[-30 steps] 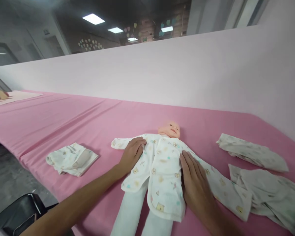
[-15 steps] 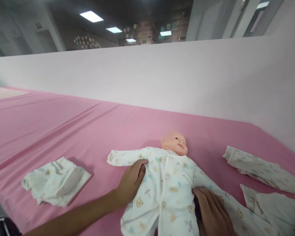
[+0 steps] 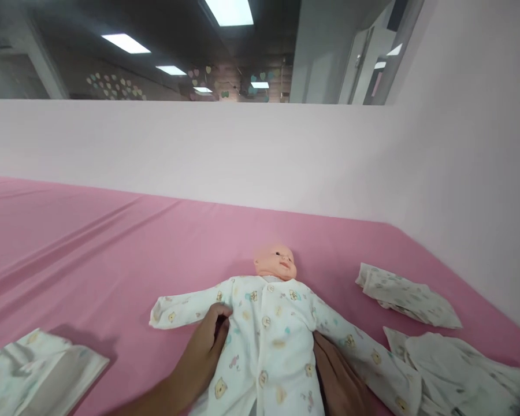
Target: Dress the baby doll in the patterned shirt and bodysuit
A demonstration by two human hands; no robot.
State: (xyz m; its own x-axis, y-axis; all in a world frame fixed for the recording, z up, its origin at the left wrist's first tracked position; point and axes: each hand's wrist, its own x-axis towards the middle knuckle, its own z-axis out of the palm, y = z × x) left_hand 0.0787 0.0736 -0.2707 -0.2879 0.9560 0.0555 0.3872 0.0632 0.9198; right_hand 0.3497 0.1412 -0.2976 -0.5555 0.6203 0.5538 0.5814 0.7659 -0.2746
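Note:
A baby doll (image 3: 274, 263) lies on its back, head at the far end and turned to the right. It wears a white romper (image 3: 281, 329) printed with bears, snaps down the front, both sleeves spread. My left hand (image 3: 205, 349) grips the romper's left side below the armpit, thumb against the cloth and fingertips hidden. On the other side my right hand (image 3: 340, 372) is closed against the romper under the right sleeve; its fingers lie together and its thumb is hidden. The doll's lower body runs out of view.
A pink sheet (image 3: 125, 248) covers the surface, bordered by a white wall (image 3: 225, 156) with a window above. Folded printed cloth (image 3: 43, 370) lies at left. At right are a rolled printed cloth (image 3: 409, 294) and crumpled white clothing (image 3: 463, 370), close to the right sleeve.
The view has swung right and tilted up, so everything sits further left and the wall shows more. Both hands stay at the romper's sides, which looks little changed.

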